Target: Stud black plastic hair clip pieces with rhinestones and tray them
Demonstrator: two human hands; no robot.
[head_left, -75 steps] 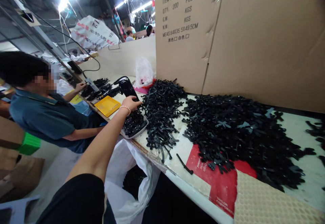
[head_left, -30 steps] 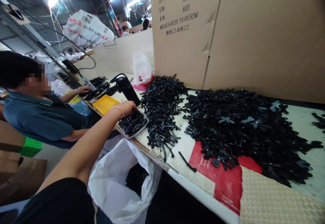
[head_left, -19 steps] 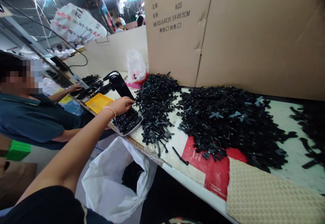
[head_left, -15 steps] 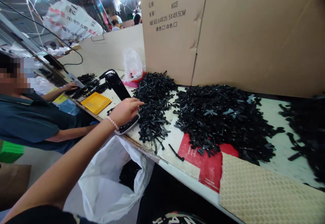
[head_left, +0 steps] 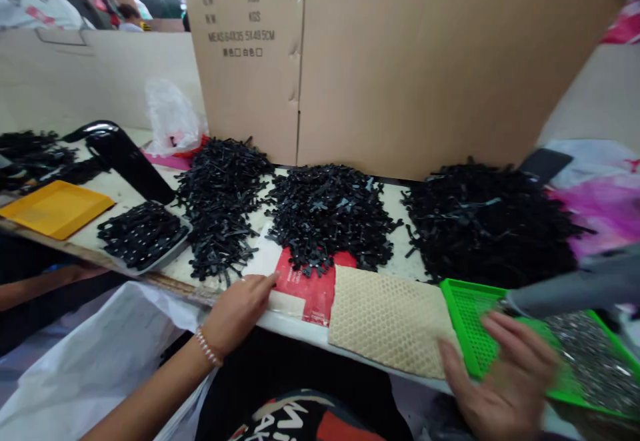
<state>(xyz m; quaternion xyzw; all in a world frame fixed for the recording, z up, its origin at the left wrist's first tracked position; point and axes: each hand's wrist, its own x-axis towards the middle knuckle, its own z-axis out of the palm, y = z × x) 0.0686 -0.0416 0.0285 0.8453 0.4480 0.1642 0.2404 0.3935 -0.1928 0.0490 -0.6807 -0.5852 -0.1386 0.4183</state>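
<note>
My left hand is over the front edge of the bench by a red printed sheet. Its fingers are closed together; whatever they hold, if anything, is hidden. Just beyond it lies a pile of thin black strips. Slightly smeared by motion, my right hand has thumb and fingers apart. It is beside a tan textured pad and in front of a green basket with many small metal parts. A grey cylindrical tool reaches over that basket from the right, close to my right fingertips.
Two more black piles, one central and one right, line the bench before a tall cardboard box. A tray of black pieces, a yellow tray and a black curved stand are left. A white sack hangs below.
The view has swung right. My left hand has come back from the tray of black pieces to the bench's front edge. My right hand, the green basket and the grey tool have come into view.
</note>
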